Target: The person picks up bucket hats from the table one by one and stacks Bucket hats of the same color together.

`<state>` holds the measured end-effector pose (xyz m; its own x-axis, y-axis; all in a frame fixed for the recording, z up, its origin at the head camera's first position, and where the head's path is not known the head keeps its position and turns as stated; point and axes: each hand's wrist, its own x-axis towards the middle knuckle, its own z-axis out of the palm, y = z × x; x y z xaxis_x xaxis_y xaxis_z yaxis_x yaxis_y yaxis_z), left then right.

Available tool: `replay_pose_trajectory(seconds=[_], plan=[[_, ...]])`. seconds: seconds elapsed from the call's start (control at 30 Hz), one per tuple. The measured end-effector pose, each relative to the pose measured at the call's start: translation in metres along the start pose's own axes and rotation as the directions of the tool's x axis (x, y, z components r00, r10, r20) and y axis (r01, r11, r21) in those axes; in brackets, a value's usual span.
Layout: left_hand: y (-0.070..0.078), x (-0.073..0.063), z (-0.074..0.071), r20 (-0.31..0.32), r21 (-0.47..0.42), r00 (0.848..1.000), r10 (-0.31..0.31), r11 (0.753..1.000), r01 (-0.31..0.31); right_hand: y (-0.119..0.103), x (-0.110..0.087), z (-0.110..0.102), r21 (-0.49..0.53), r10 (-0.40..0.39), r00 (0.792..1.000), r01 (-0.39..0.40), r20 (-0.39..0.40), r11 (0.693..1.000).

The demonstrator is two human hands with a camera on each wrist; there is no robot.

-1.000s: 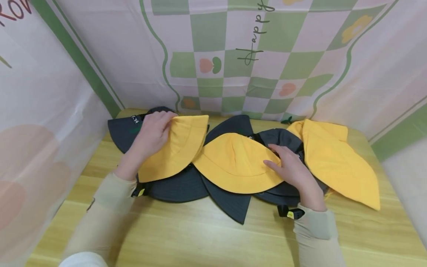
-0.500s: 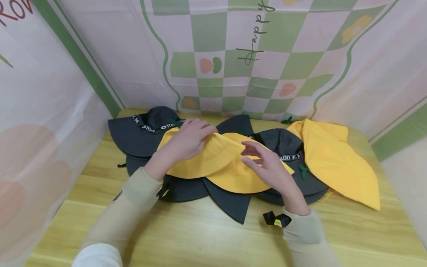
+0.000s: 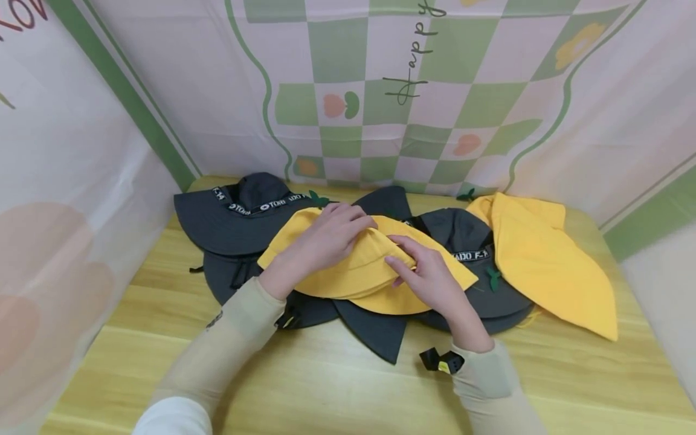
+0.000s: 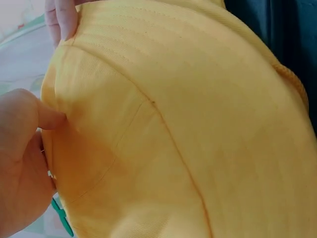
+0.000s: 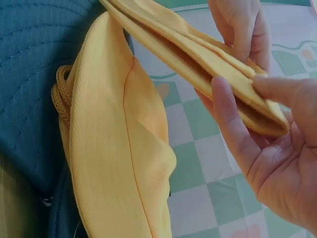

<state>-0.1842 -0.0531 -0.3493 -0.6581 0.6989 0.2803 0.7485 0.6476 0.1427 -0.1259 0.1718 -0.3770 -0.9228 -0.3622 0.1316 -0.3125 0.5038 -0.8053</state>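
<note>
A folded yellow bucket hat (image 3: 348,275) is held up over the middle of the row of hats. My left hand (image 3: 328,235) pinches it along the crown's upper fold, thumb pressed to the cloth in the left wrist view. At the brim's right end, my right hand (image 5: 287,144) grips the hat, its thumb on one side and fingers round the other; the brim's open edges show there. Just below lies a second yellow bucket hat (image 5: 114,119) with a cord loop, partly covered by the held one in the head view.
Dark grey bucket hats with lettered bands lie on the wooden table (image 3: 337,386), one at left (image 3: 234,223) and one at right (image 3: 467,235). More yellow hats (image 3: 549,266) sit at the right end. A printed cloth (image 3: 337,54) hangs behind.
My left hand has carried the yellow hat rightward from the left end, over the second yellow hat. My right hand has moved left and taken its brim end. The left dark hat is uncovered.
</note>
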Motion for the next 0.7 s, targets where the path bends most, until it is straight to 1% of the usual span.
replay_pose_trajectory(seconds=[0.07,0.13,0.2,0.23,0.3,0.37,0.43,0.47,0.5,0.53,0.57,0.6,0.63,0.7], plan=[[0.000,0.000,0.002,-0.021,-0.013,1.000,-0.003,1.000,0.003,-0.001,0.000,0.000,-0.018,-0.006,1.000,0.006,-0.005,1.000],[-0.001,-0.001,0.004,-0.056,-0.029,0.998,-0.006,1.000,0.005,-0.002,0.000,0.001,-0.030,-0.011,1.000,0.010,-0.010,1.000],[-0.002,-0.003,0.006,-0.117,-0.044,0.993,0.001,0.999,-0.007,-0.001,-0.001,0.001,-0.030,-0.013,1.000,0.012,-0.017,0.999],[-0.003,-0.004,0.007,-0.157,-0.054,0.988,0.007,0.998,-0.016,-0.001,-0.001,0.001,-0.030,-0.013,1.000,0.013,-0.023,0.999],[-0.006,-0.006,0.009,-0.252,-0.085,0.968,0.010,0.996,-0.032,-0.001,-0.001,0.001,-0.029,-0.019,0.999,0.018,-0.037,0.999],[-0.009,-0.010,0.009,-0.346,-0.127,0.938,-0.014,0.991,-0.032,0.000,-0.001,0.000,-0.021,-0.021,0.999,0.020,-0.049,1.000],[-0.013,-0.015,0.009,-0.407,-0.192,0.910,-0.081,0.981,0.001,0.000,-0.002,-0.001,-0.003,-0.023,0.998,0.023,-0.055,1.000],[-0.016,-0.017,0.008,-0.417,-0.228,0.900,-0.130,0.973,0.035,0.000,-0.002,-0.002,0.008,-0.025,0.998,0.025,-0.056,1.000],[-0.019,-0.021,0.008,-0.408,-0.263,0.894,-0.185,0.962,0.079,0.001,-0.002,-0.002,0.020,-0.024,0.998,0.025,-0.056,0.999],[-0.022,-0.024,0.008,-0.384,-0.296,0.891,-0.241,0.947,0.129,0.002,-0.002,-0.003,0.031,-0.023,0.998,0.025,-0.056,0.999],[-0.026,-0.026,0.007,-0.344,-0.323,0.891,-0.297,0.928,0.185,0.002,-0.002,-0.004,0.041,-0.025,0.998,0.027,-0.057,0.999],[-0.030,-0.029,0.007,-0.291,-0.347,0.890,-0.351,0.906,0.244,0.003,-0.002,-0.005,0.049,-0.027,0.998,0.030,-0.059,0.998],[-0.035,-0.032,0.007,-0.224,-0.367,0.888,-0.401,0.879,0.304,0.004,-0.002,-0.006,0.057,-0.029,0.998,0.032,-0.061,0.998],[-0.043,-0.038,0.005,-0.071,-0.397,0.877,-0.475,0.820,0.412,0.005,-0.001,-0.008,0.074,-0.024,0.997,0.029,-0.068,0.997]])
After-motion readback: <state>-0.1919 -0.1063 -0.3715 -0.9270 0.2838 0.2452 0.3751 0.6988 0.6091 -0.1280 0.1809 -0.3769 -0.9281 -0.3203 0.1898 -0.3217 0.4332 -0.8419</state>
